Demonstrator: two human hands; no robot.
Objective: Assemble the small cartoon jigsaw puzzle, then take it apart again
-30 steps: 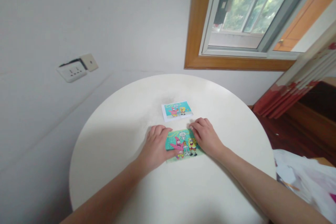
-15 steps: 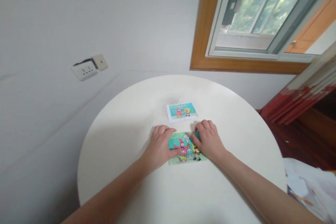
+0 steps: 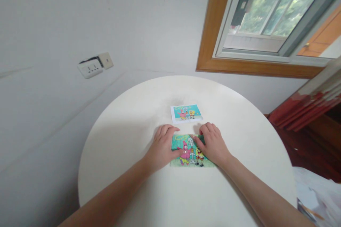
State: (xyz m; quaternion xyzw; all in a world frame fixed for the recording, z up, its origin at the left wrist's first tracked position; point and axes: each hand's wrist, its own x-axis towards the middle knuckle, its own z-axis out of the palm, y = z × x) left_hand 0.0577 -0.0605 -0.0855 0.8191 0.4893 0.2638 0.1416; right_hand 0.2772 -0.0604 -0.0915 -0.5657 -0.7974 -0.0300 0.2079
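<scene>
A cartoon puzzle (image 3: 191, 152) lies flat on the white round table (image 3: 133, 120), with faint lines across its teal, pink and yellow picture. My left hand (image 3: 161, 149) holds its left edge, thumb laid over the pink starfish figure and fingers curved along the side. At the upper right corner, my right hand (image 3: 213, 143) grips the puzzle with bent fingers, its thumb resting on the picture. That hand covers part of the right side. Just beyond the puzzle lies a printed picture card (image 3: 187, 113) with the same cartoon scene and a white border; neither hand touches it.
A white wall (image 3: 149, 25) with a power socket (image 3: 90, 68) rises behind the table. To the right are a wood-framed window (image 3: 206, 42) and a red and white curtain (image 3: 298, 106). A whitish plastic bag (image 3: 317, 191) sits beside the table's right edge.
The camera view has shifted slightly. Both hands stay on the puzzle in nearly the same pose, and the card has not moved on the table.
</scene>
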